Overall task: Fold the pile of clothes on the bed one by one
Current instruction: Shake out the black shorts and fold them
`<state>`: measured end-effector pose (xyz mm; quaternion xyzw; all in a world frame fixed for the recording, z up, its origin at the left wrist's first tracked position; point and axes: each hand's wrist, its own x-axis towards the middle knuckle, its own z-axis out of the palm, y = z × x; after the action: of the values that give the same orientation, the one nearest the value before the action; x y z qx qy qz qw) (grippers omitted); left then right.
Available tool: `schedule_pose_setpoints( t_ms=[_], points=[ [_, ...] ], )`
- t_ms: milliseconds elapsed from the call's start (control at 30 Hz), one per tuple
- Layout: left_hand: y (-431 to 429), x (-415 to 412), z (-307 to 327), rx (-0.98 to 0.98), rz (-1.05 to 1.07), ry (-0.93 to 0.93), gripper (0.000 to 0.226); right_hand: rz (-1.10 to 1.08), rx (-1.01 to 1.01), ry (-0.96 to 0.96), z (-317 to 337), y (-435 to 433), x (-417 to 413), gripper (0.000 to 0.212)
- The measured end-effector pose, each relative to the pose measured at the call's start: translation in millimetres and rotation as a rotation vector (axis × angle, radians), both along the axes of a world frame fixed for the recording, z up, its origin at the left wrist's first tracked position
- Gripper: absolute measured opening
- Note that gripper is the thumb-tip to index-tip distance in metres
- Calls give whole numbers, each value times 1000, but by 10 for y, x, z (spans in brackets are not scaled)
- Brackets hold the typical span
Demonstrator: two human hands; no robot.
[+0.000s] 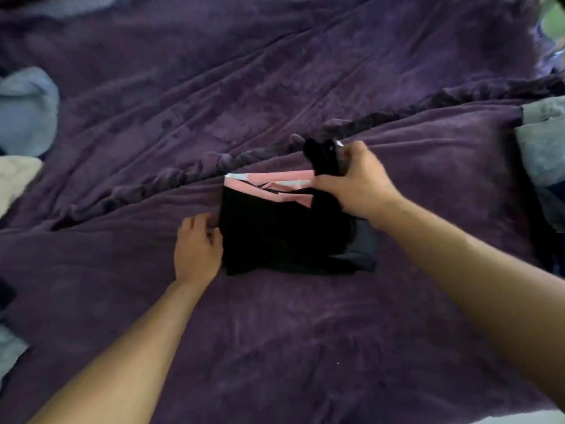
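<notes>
Black garment [275,237] with a pink waistband [244,183] lies flat near the middle of the purple blanket [275,332], waistband on the far side. Both hands are on it. Left hand [198,249] is at the garment's left edge with its fingers bent against the fabric; blur, so cannot tell if it pinches or only presses. Right hand [357,185] is clenched round a bunch of black fabric lifted off the garment's far right corner. A greyer layer pokes out at the near right. Blue cloth [27,111] and cream cloth [15,179] sit at the left edge, grey clothes [544,148] at the right, all well apart from the garment.
</notes>
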<state>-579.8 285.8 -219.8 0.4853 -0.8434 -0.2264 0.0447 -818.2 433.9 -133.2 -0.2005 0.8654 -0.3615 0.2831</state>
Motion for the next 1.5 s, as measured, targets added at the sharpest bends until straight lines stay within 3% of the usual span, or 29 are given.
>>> schedule_pose_setpoints(
  t_ms=[133,267,300,367,433,500,567,667,767,867,1000,1133,1300,1500],
  points=[
    [-239,548,-68,4,117,16,30,140,80,-24,-553,-745,672,44],
    [-380,672,-190,28,183,32,30,188,144,-356,-1010,-937,1026,52],
    [-400,618,-208,38,201,44,30,188,139,-365,-1054,-877,1028,46],
    [-418,429,-219,29,191,87,30,190,103,-119,-1065,-678,904,26],
    [-394,152,-218,-45,59,148,32,178,94,225,-1045,-430,628,22],
    [-346,-200,-236,-142,-154,143,38,221,159,467,-1034,-227,252,29],
    [-331,-588,-308,-186,-378,58,53,337,335,530,-1090,-131,-150,47],
    [-467,-1037,-502,-139,-579,-256,88,533,564,388,-1262,-105,-577,83],
    [-651,-1230,-624,58,-534,-491,103,587,593,235,-1403,-101,-725,99],
    [-640,-1245,-582,0,-572,-521,87,589,637,321,-1403,-89,-668,91],
    [-509,-1088,-390,-139,-581,-405,54,548,579,411,-1237,84,-457,57],
    [-274,-919,-103,-110,-578,-315,42,496,483,421,-900,396,-231,38],
    [69,-820,503,-94,-665,-332,32,423,350,474,-344,1007,161,37],
    [603,-1066,1308,-219,-895,-288,20,270,400,498,278,1822,326,35]
  ],
)
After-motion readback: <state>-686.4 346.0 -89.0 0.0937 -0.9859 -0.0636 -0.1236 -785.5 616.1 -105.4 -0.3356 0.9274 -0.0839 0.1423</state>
